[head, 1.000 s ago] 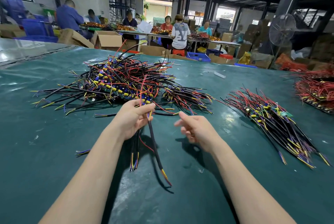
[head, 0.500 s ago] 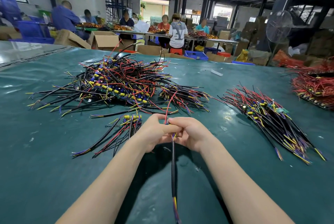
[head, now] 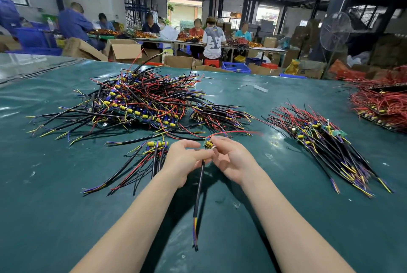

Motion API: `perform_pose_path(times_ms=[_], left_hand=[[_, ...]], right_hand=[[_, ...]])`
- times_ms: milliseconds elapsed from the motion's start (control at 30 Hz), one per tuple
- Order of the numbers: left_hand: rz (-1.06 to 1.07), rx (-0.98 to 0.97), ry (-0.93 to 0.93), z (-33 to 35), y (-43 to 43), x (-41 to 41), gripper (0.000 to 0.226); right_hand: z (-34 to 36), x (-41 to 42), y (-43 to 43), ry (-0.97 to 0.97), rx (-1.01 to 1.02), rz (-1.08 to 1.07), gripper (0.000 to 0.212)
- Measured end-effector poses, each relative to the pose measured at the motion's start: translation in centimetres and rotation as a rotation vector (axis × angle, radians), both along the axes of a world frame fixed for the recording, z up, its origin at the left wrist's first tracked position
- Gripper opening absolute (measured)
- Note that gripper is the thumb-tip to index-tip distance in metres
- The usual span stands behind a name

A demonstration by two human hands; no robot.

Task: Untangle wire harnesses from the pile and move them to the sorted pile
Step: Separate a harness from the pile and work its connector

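A tangled pile of black, red and yellow wire harnesses lies at the table's middle left. The sorted pile lies fanned out at the right. Between my hands hangs one harness: a small board with a black sleeved cable trailing toward me and red wires running right. My left hand holds it at the cable's top. My right hand pinches the small board with its fingertips. A small bunch of harnesses lies just left of my left hand.
The table has a green mat. A red wire heap sits at the far right edge. Cardboard boxes, a fan and several seated people at other tables are beyond the far edge.
My left hand set a bunch of harnesses down on the mat at its left. Both hands came together on a single harness, and its red wires now stretch to the right.
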State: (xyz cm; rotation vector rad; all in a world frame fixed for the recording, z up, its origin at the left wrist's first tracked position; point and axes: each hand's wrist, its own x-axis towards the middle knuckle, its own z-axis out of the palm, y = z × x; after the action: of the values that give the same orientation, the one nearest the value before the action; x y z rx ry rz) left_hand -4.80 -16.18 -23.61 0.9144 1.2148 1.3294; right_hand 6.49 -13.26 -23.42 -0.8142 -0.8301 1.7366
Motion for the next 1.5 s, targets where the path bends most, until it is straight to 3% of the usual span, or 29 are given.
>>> perform_pose_path(times_ms=[100, 167, 267, 367, 500, 667, 800, 867, 967, 1067, 1200, 1333, 1500], left_hand=[[-0.012, 0.072, 0.105, -0.4, 0.0, 0.5, 0.032], [-0.025, 0.097, 0.09, -0.5, -0.1, 0.8, 0.033], [-0.056, 0.096, 0.153, -0.5, -0.2, 0.9, 0.02], [-0.15, 0.085, 0.354, -0.6, -0.6, 1.2, 0.019], [-0.201, 0.232, 0.703, -0.5, -1.0, 2.2, 0.024], [-0.487, 0.18, 0.727, -0.2, -1.3, 2.0, 0.014], [-0.281, 0.379, 0.956, -0.1, -1.0, 0.6, 0.014], [-0.285, 0.42, 1.004, 0.2, -0.9, -0.2, 0.017], [-0.531, 0.262, 1.023, 0.4, -1.4, 0.1, 0.019], [-0.702, 0.183, 0.894, 1.3, -1.9, 0.8, 0.019], [-0.629, 0.117, 0.628, 1.8, -2.1, 0.2, 0.022], [-0.43, 0.206, 0.649, 1.5, -1.9, -0.3, 0.018], [-0.638, 0.255, 0.528, 2.7, -2.7, 1.1, 0.03]], right_hand=[[-0.2, 0.2, -0.3, -0.136, 0.04, 0.16, 0.018], [-0.3, 0.3, -0.2, -0.203, 0.079, 0.142, 0.019], [-0.2, 0.7, 0.4, -0.244, 0.154, -0.114, 0.02], [-0.3, 1.5, 0.9, -0.31, 0.242, -0.401, 0.023], [-0.7, 1.4, 1.3, -0.226, 0.168, -0.526, 0.027], [-1.0, 2.6, 2.4, -0.099, 0.042, -0.725, 0.031], [-1.2, 4.5, 3.1, -0.131, -0.079, -0.842, 0.032], [-1.5, 4.7, 3.4, -0.192, -0.058, -0.849, 0.032], [-2.0, 4.3, 3.6, -0.343, 0.081, -0.883, 0.033], [-2.0, 4.1, 3.6, -0.415, 0.207, -0.916, 0.035], [-1.9, 5.1, 4.0, -0.338, 0.129, -1.004, 0.035], [-2.1, 5.4, 4.1, -0.338, 0.093, -1.039, 0.034], [-1.9, 4.8, 3.9, -0.314, 0.099, -1.033, 0.034]])
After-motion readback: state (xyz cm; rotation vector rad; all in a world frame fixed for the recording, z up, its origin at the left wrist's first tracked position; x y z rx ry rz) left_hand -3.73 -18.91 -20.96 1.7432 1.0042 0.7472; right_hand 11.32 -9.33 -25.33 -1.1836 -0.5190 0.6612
